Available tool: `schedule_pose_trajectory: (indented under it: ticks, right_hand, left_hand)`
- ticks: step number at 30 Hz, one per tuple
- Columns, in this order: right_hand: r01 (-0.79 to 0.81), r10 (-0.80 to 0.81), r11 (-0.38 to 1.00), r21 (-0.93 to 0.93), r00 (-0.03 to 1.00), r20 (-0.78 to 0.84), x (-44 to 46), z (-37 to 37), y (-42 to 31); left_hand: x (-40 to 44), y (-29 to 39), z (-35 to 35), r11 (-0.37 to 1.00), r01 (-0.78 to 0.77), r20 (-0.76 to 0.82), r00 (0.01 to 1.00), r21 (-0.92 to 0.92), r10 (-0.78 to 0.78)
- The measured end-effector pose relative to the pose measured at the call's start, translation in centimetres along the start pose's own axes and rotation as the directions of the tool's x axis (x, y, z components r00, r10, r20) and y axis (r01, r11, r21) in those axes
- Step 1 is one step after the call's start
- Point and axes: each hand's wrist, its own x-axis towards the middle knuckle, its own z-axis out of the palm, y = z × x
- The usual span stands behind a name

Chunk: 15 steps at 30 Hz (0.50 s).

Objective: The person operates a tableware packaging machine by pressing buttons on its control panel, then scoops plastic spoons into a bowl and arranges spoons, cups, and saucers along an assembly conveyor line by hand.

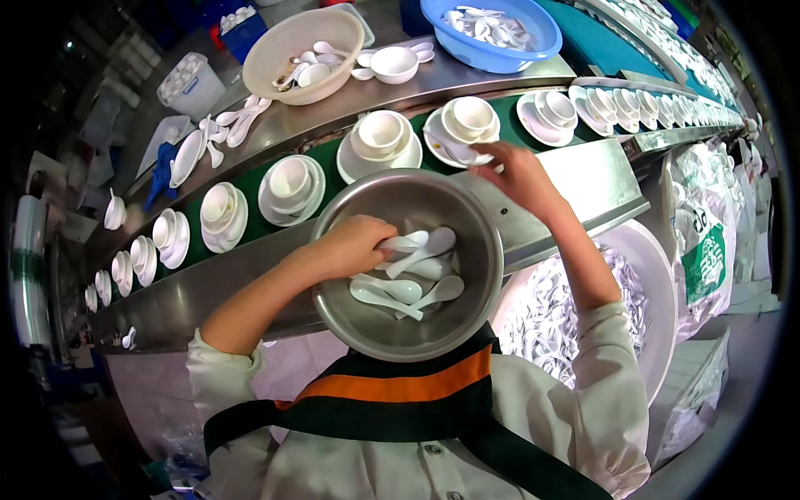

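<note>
A steel bowl (408,325) in front of my body holds several white spoons (429,268). Inside its left part, my left hand (354,245) has its fingers closed on a white spoon (406,242). My right hand (518,175) reaches over the bowl's far right side to a plate set (463,125) on the green conveyor belt. Its thumb and forefinger meet near the plate's rim, beside a spoon (450,147) lying on that plate; whether they hold it is hard to see. A small bowl and cup stand on the same plate.
More plate sets (379,143) line the green belt (329,185) on both sides. Behind it stand a beige basin (275,50) and a blue basin (492,57) with spoons. A large tub of wrapped items (658,333) is at my right, near plastic bags (708,225).
</note>
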Motion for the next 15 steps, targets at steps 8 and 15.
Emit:
schedule_pose_trajectory:
  ticks: [8, 15]
  right_hand:
    - [0.168, -0.252, 0.899, 0.404, 0.954, 0.165, -4.9, -3.9, 0.7]
    - [-0.036, 0.055, 0.998, 0.053, 0.911, -0.408, -2.0, -5.7, 13.0]
  left_hand:
    - [6.5, 6.8, -2.4, 0.957, -0.102, -0.065, 0.994, -0.273, 0.087]
    - [10.4, 5.8, -3.0, 0.674, 0.084, -0.203, 0.920, -0.734, -0.335]
